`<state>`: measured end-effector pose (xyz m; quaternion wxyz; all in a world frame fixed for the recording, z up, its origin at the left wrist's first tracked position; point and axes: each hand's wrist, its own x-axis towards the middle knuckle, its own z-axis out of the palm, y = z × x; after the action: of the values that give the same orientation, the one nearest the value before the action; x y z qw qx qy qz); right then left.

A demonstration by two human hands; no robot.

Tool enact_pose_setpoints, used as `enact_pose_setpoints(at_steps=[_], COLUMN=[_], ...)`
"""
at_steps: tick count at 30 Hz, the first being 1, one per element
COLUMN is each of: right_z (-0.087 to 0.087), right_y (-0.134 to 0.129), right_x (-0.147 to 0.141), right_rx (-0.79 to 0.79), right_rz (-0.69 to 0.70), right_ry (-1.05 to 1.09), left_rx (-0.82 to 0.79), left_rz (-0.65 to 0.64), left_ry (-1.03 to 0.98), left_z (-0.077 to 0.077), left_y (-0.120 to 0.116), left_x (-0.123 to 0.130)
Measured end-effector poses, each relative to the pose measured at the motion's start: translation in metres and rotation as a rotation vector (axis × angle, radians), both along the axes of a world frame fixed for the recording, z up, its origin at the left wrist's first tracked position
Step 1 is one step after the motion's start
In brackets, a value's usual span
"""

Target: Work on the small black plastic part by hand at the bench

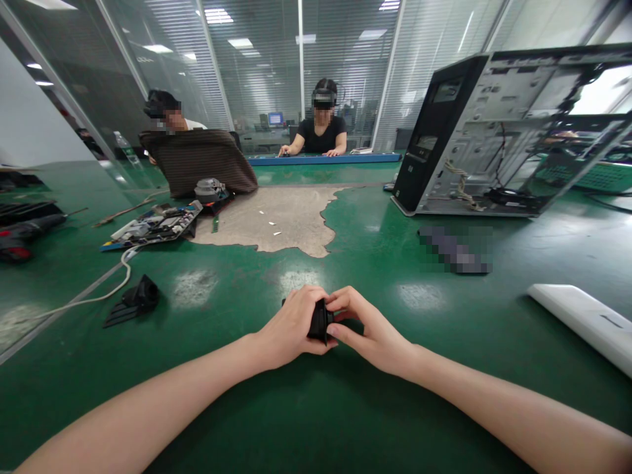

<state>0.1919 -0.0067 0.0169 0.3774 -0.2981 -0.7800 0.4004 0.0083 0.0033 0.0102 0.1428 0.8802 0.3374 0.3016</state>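
Between my two hands is a small black plastic part point(318, 322), held just above the green table point(296, 408). My left hand point(296, 322) wraps around its body from the left, hiding most of it. On the right side, my right hand point(360, 326) pinches the part's edge between thumb and fingers. Its exact kind cannot be made out. Another black plastic piece point(141, 296), with a slatted base, lies on the table to the left of my hands.
An open computer case point(474, 138) stands at the back right. Nearer lie a blurred dark object point(451, 250) and a white panel point(587, 319). A circuit board point(153, 227), a cable point(126, 270) and a brown draped object point(197, 158) are left. Two people sit across the table.
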Motion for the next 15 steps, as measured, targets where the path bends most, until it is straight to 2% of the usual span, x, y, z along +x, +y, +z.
enact_pose_setpoints(at_steps=[4,9,15], right_z=[-0.0010,-0.0022,-0.0019], right_y=[0.0011,0.0001,0.0014], right_x=[-0.0014,0.0015,-0.0005], right_rx=[-0.123,-0.069,-0.123], right_rz=[0.008,0.033,0.014], right_ry=[0.013,0.012,0.031], left_rx=[-0.008,0.016,0.012], left_rz=[0.014,0.009,0.007], left_ry=[0.002,0.023,0.013], left_z=[0.0003,-0.0011,-0.0006], left_y=[0.0004,0.0002,0.0001], left_x=[-0.0001,-0.0008,-0.0011])
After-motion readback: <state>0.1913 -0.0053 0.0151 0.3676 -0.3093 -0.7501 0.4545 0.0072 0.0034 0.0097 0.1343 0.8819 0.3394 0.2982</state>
